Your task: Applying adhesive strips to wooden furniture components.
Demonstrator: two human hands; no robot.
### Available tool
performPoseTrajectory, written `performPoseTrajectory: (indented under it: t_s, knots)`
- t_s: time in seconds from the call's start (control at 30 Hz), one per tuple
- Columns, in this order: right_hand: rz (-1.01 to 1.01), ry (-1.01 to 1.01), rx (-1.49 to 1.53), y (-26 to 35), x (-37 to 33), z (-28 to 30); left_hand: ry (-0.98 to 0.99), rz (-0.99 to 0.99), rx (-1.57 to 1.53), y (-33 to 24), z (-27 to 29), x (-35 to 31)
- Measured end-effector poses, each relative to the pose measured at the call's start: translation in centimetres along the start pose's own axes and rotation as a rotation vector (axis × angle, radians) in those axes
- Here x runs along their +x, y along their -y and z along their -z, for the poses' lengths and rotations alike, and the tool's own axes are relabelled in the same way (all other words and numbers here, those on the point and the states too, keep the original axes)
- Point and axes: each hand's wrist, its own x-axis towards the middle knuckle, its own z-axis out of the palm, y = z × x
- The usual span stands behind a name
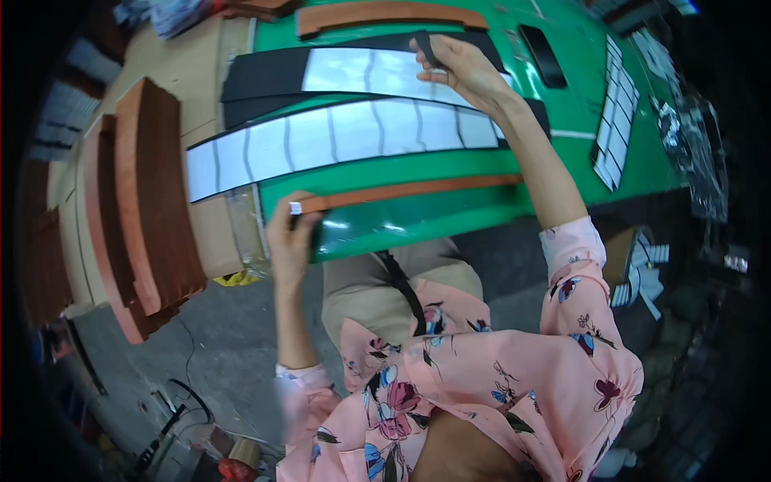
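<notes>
A long, slim, orange-brown wooden strip lies across the near part of the green table. My left hand is closed on its left end, beside a small white label. Further off, my right hand is raised over the sheets, its fingers pinching a small black piece. Under that forearm runs a long row of white-faced rectangles with dark edges. Behind it lie black strips and a second white-faced row, partly hidden by my right hand.
Brown curved wooden pieces stand stacked at the left, on cardboard. Another brown curved piece lies at the far edge. A black phone and a slanted white-faced strip are on the right. Clear plastic hangs at the far right.
</notes>
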Motion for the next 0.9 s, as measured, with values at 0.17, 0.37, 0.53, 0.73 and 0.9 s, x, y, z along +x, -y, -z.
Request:
performPoseTrajectory:
  t_s: [0.17, 0.37, 0.53, 0.73, 0.9]
  knots:
    - [-0.147, -0.154, 0.098, -3.0, -11.9, 6.9, -0.036, 0.012, 0.086, 2.2, 2.9, 0.1]
    - [-0.133, -0.395, 0.214, -7.7, -19.9, 9.9, -0.479, -0.186, 0.227, -0.3, -1.4, -2.9]
    - [-0.064, -0.381, 0.357, -9.7, -21.5, 8.3, -0.012, -0.628, 0.680, -6.1, -12.4, -2.9]
    - [-0.013, -0.453, 0.339, -8.7, -21.0, 7.1, 0.135, -0.506, 0.650, -6.3, -20.7, -0.1]
    - [0.253, -0.382, -0.585, -5.8, -20.8, 6.6, 0.145, -0.450, 0.580, -6.0, -21.6, 0.4]
